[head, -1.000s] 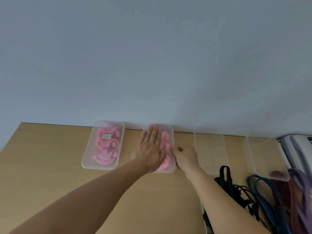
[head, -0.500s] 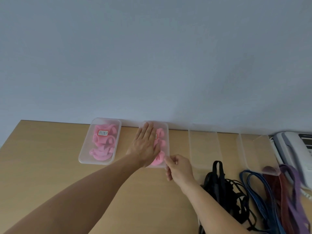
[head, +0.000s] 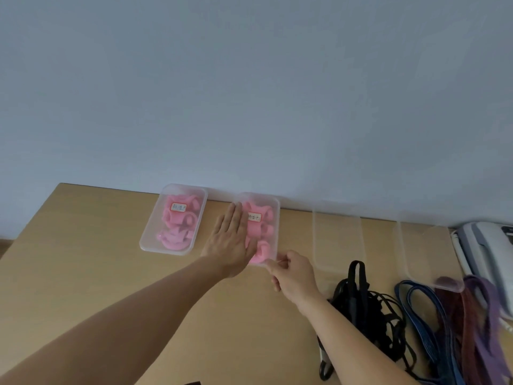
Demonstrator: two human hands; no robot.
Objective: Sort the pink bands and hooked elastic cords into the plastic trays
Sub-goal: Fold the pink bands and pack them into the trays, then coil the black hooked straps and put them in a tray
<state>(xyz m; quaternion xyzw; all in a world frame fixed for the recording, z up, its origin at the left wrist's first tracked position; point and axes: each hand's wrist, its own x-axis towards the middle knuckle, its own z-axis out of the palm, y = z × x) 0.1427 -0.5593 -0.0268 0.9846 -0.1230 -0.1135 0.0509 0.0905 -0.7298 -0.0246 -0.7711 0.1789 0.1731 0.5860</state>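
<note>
Two clear plastic trays hold pink bands: the left tray [head: 146, 240] and the middle tray [head: 275, 215], each with a small label. My left hand [head: 229, 243] lies flat with straight fingers over the left part of the middle tray. My right hand [head: 294, 272] pinches that tray's near right corner. Further right stand two clear trays with nothing in them, one [head: 337, 234] beside the middle tray and one [head: 424, 251] near the phone. Black hooked cords [head: 363, 304] lie in a heap on the wooden table [head: 83, 273], with blue [head: 424, 315] and purple cords [head: 483, 315] beside them.
A grey desk phone [head: 488, 254] sits at the far right edge. A plain wall rises right behind the row of trays. The table's left edge falls away at the far left.
My left hand has slid left and uncovered the label and more pink bands in the middle tray. My right hand moved from the tray's right side to its near right corner.
</note>
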